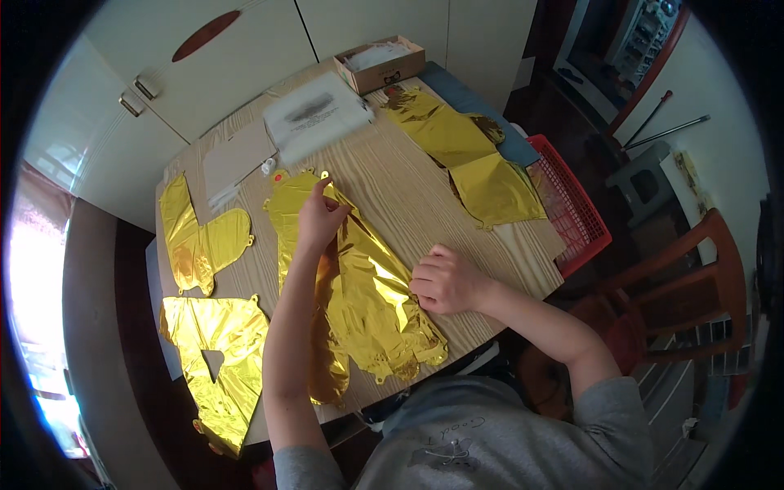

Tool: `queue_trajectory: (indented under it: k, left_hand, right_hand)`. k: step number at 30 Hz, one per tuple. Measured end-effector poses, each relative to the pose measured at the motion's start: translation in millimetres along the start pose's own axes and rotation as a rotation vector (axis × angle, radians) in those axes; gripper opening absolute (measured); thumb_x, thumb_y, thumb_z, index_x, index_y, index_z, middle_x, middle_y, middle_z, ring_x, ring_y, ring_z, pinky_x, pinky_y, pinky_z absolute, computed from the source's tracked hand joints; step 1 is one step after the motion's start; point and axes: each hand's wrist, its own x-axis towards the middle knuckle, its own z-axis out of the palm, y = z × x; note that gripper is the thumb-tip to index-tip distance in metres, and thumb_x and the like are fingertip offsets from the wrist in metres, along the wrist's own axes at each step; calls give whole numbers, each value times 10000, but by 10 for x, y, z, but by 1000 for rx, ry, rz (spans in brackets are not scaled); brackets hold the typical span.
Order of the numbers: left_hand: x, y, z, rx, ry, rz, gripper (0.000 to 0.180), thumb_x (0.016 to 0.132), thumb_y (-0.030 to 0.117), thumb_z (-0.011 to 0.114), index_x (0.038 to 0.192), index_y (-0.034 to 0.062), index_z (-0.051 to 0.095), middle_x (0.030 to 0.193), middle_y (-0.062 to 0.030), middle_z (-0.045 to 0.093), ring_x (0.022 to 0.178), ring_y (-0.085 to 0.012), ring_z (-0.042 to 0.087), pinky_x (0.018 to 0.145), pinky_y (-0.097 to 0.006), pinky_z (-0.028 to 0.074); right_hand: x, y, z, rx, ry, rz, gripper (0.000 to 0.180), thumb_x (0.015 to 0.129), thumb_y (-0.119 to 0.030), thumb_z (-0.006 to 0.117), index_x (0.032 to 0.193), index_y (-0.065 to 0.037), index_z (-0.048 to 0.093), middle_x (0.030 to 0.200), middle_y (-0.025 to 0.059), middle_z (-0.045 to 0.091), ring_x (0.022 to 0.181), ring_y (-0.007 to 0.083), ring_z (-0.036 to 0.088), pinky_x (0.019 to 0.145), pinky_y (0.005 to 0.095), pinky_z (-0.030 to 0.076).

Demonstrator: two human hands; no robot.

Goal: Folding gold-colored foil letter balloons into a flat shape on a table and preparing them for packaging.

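Past the grey shirt (pixel 490 425) at bottom centre, gold foil piece (pixel 371 286) mid-frame, long axis slanting upper left to lower right. Touched at its top by left hand (pixel 321 216), nearer its lower end by curled right hand (pixel 447 279); cannot tell if pinched.

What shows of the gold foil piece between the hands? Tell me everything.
The gold foil piece looks thin, shiny and creased, with small tabs at its far and near ends and a red mark near its far left corner. It lies flattened on the wood-grain table, running toward the near right. The left hand touches its far right edge; the right hand, curled, meets that edge nearer the person. The left forearm hides part.
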Motion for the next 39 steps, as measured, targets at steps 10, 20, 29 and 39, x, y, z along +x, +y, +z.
queue_trajectory:
  k: [10,20,29,39]
  left_hand:
    - [-11,-33,48,57,-8,62,710,749,145,785,1384,56,480,744,-53,635,679,-149,622,654,-305,509]
    - [-36,-67,101,34,-5,73,685,754,151,784,1368,54,496,738,-45,632,661,-138,615,642,-295,508]
    - [-50,-46,58,-43,-58,16,683,772,135,771,1383,52,476,744,-46,634,668,-144,621,654,-296,511]
    - [27,32,-15,78,-23,-6,654,782,167,759,1371,61,496,822,-65,676,757,-154,653,698,-304,513]
  right_hand:
    - [-26,40,-144,144,-19,62,337,746,-85,600,1073,-130,669,1132,18,655,1112,202,590,917,382,437]
    - [-90,146,-124,167,-266,11,412,758,-77,600,1150,-153,702,1289,-13,637,1295,208,511,1104,432,357]
    - [-155,180,-194,173,-261,44,392,757,-80,599,1123,-152,721,1259,-9,658,1274,185,532,1110,432,354]
    - [-184,187,-261,184,-230,62,332,747,-71,586,1028,-143,749,1205,-12,686,1228,171,572,1087,431,382]
